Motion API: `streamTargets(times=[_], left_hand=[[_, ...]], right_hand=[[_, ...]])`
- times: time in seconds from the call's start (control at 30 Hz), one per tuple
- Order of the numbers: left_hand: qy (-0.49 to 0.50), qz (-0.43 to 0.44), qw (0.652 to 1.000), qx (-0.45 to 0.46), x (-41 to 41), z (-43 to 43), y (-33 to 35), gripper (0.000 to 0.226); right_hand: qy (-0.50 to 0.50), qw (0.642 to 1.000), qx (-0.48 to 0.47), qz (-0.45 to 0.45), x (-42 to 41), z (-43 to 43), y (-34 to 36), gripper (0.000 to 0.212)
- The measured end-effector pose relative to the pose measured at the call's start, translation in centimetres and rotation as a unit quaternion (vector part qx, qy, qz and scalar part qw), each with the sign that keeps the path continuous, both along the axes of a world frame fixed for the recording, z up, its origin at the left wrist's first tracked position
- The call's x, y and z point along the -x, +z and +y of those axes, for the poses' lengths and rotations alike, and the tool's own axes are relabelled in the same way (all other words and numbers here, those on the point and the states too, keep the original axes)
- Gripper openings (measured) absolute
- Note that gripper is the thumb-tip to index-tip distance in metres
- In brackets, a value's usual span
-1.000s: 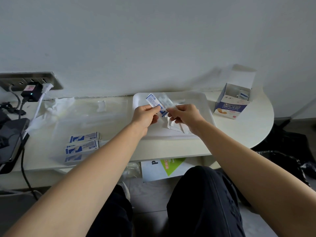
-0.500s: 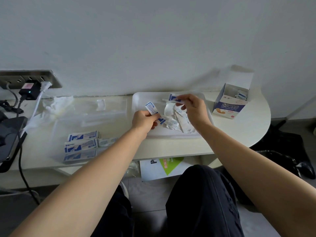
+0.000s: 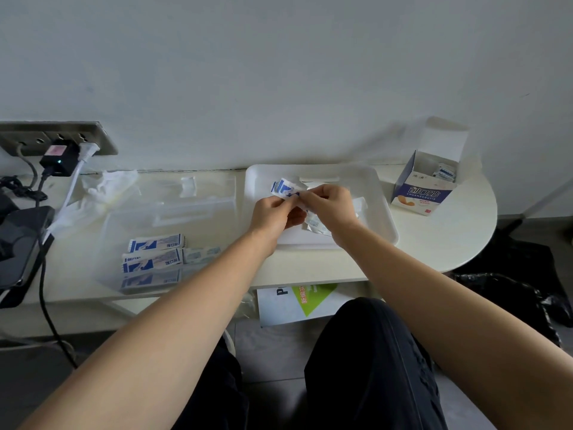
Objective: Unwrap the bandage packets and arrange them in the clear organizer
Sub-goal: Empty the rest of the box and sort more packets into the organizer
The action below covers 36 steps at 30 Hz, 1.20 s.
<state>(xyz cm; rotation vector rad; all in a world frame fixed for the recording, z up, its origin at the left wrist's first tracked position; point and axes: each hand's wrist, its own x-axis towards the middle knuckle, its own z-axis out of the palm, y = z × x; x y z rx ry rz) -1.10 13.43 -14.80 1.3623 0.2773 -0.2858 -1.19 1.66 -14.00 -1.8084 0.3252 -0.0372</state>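
Observation:
Both hands meet over the white tray (image 3: 379, 209). My left hand (image 3: 273, 214) and my right hand (image 3: 330, 206) pinch a small blue-and-white bandage packet (image 3: 282, 187) between their fingertips. Torn white wrappers (image 3: 316, 226) lie on the tray under my right hand. The clear organizer (image 3: 173, 209) sits on the table to the left; several blue-and-white bandages (image 3: 153, 254) are stacked at its near end.
An open bandage box (image 3: 424, 189) with more packets stands at the right of the round white table (image 3: 449, 243). A wall socket strip with plugs (image 3: 59, 150), cables and a dark device (image 3: 18, 243) are at the left. Crumpled plastic (image 3: 105, 187) lies behind the organizer.
My right hand came back from the tray's far side and rejoined my left hand on the packet, which now sits a little higher over the tray.

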Motion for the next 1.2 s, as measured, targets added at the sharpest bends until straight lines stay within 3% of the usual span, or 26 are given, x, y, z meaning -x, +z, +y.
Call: streamTargets(times=[0.17, 0.3, 0.4, 0.6, 0.77, 0.9, 1.0, 1.07, 1.2], left_hand=[[-0.019, -0.017, 1.0, -0.016, 0.2, 0.1, 0.0, 0.016], [-0.023, -0.045, 0.989, -0.136, -0.1, 0.8, -0.7, 0.007], [0.011, -0.065, 0.966, -0.249, -0.4, 1.4, -0.8, 0.021], [-0.111, -0.082, 0.892, -0.431, 0.6, 1.3, -1.1, 0.019], [-0.147, -0.092, 0.873, -0.456, 0.8, 1.2, -1.0, 0.009], [-0.131, -0.102, 0.876, -0.452, 0.8, 1.2, -0.8, 0.028], [-0.145, -0.117, 0.869, -0.459, 1.0, 1.1, -0.6, 0.01], [-0.143, -0.127, 0.868, -0.458, 1.2, 1.0, -0.7, 0.021], [-0.137, -0.143, 0.861, -0.469, 1.4, 1.2, -0.6, 0.021]], right_hand=[[0.028, 1.0, -0.002, -0.003, 0.2, -0.5, -0.3, 0.012], [0.046, 0.994, 0.092, -0.035, -0.1, -1.8, -0.3, 0.014], [0.107, 0.967, 0.222, -0.061, 0.3, -2.6, 0.0, 0.008], [0.184, 0.936, 0.297, -0.029, 1.0, -2.5, -1.5, 0.01], [0.18, 0.937, 0.297, -0.018, 0.9, -3.0, -2.0, 0.011], [0.174, 0.933, 0.312, -0.029, 0.7, -3.5, -1.9, 0.009], [0.172, 0.932, 0.317, -0.025, 0.7, -3.6, -2.0, 0.009], [0.177, 0.929, 0.326, -0.024, 0.9, -3.4, -2.2, 0.011], [0.19, 0.928, 0.321, -0.028, 1.3, -3.2, -2.1, 0.016]])
